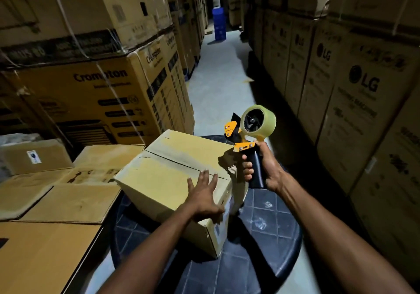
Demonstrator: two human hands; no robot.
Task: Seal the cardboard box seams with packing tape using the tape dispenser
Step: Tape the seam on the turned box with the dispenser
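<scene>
A plain cardboard box (163, 171) lies on a dark blue round table (268, 221), its top flaps closed with the centre seam running diagonally. My left hand (203, 193) rests flat on the box's near top corner, fingers spread. My right hand (259, 168) grips the black handle of a yellow tape dispenser (247, 134), held upright in the air just beyond the box's right end. A roll of clear tape (259, 120) sits on the dispenser. A strip of tape appears to hang down the box's right end face.
Flattened cardboard sheets (56, 193) lie to the left of the table. Stacked Crompton cartons (102, 93) rise at the left and LG cartons (363, 89) line the right. A narrow floor aisle (218, 77) runs ahead to a stack of blue crates (219, 24).
</scene>
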